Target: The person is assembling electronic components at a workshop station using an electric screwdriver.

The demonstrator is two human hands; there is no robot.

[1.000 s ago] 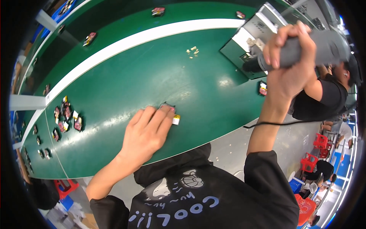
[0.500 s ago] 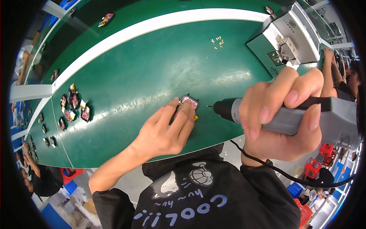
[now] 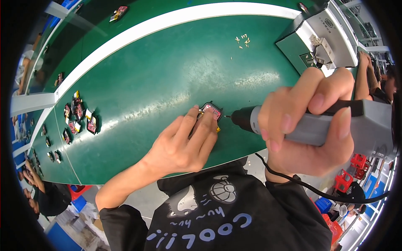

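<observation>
My left hand (image 3: 181,140) presses its fingers on a small black-cased device with a pink-red circuit board (image 3: 212,110), holding it down on the green table (image 3: 146,79). Part of the device is hidden under those fingers, and a bit of yellow shows at its lower edge. A grey and black electric screwdriver (image 3: 310,131) is wrapped in my right hand (image 3: 307,115). It lies nearly level, its thin bit pointing left, just short of the device's right side and apart from it.
Several similar open devices (image 3: 78,111) lie in a cluster at the left. Small brass-coloured screws (image 3: 243,41) are scattered farther back. A white metal screw feeder (image 3: 326,42) stands at the back right. The screwdriver's black cable (image 3: 318,190) hangs at the lower right. Co-workers' arms (image 3: 363,75) show at the right.
The screwdriver bit has come slightly closer to the device's right side. My left hand keeps its hold on the device. The whole view has shifted a little.
</observation>
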